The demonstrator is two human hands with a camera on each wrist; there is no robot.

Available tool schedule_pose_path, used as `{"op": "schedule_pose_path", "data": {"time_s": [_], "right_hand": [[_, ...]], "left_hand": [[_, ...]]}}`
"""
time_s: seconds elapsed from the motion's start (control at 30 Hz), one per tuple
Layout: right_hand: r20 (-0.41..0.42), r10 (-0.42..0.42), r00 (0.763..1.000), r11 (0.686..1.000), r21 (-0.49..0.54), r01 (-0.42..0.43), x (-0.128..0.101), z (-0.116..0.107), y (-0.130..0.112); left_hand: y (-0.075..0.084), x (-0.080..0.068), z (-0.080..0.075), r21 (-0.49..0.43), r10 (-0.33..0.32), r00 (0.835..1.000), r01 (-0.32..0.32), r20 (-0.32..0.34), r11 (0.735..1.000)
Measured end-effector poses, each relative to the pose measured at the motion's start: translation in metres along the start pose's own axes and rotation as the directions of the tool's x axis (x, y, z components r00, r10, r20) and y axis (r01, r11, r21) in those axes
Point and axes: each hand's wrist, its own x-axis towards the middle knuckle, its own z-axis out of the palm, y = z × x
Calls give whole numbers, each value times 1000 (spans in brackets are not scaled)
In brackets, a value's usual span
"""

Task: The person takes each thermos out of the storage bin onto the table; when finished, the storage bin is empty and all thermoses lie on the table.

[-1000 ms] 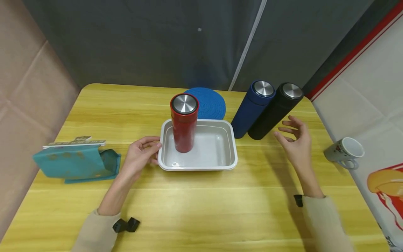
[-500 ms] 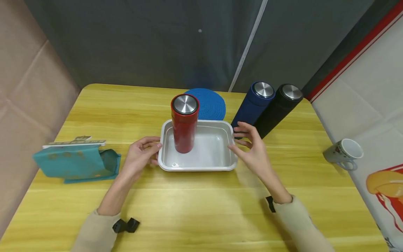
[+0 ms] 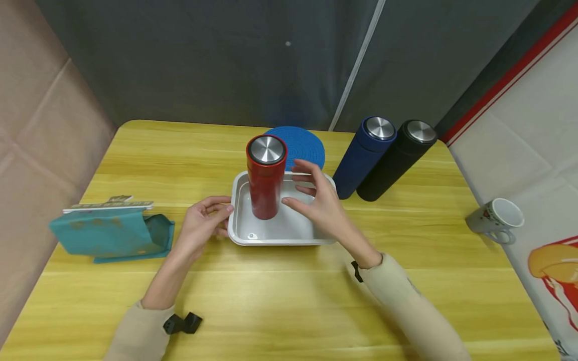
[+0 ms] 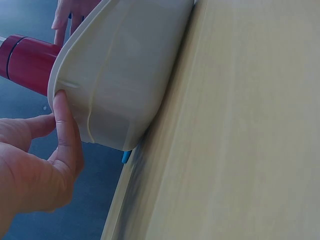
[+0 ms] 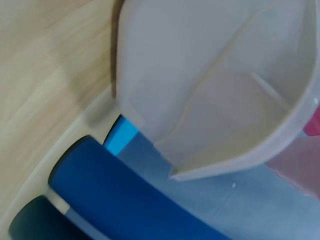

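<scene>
A white rectangular tray (image 3: 293, 234) sits on the table, and a red thermos bottle (image 3: 265, 188) with a steel-topped lid stands upright in its left half. My left hand (image 3: 205, 225) pinches the tray's left rim; in the left wrist view its thumb and forefinger meet the tray wall (image 4: 130, 65) at the lip. Over the tray's right half, my right hand (image 3: 318, 203) holds nothing, its fingers spread and slightly bent towards the red bottle, with a gap between. The right wrist view shows mainly the tray's outside (image 5: 200, 75), with only a little of that hand at the edge.
A blue thermos (image 3: 363, 155) and a black thermos (image 3: 395, 160) stand side by side right of the tray. Behind it lies a round blue mat (image 3: 303, 148). A teal pouch (image 3: 108, 230) is at the left, a patterned mug (image 3: 489, 215) at the far right.
My right hand has moved left from beside the black thermos, past the tray's right rim, to over the tray near the red thermos. The left hand and tray have stayed put.
</scene>
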Motion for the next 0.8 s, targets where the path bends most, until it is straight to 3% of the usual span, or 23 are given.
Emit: {"op": "schedule_pose_path", "data": {"time_s": [0.37,0.8], "right_hand": [[69,49,996,990,128,-58,21,22,7],[21,60,998,997,38,-61,25,32,6]], "left_hand": [[0,0,0,-2,-11,1000,11,2,1000],[1,1,0,-14,-13,1000,13,7,1000]]}}
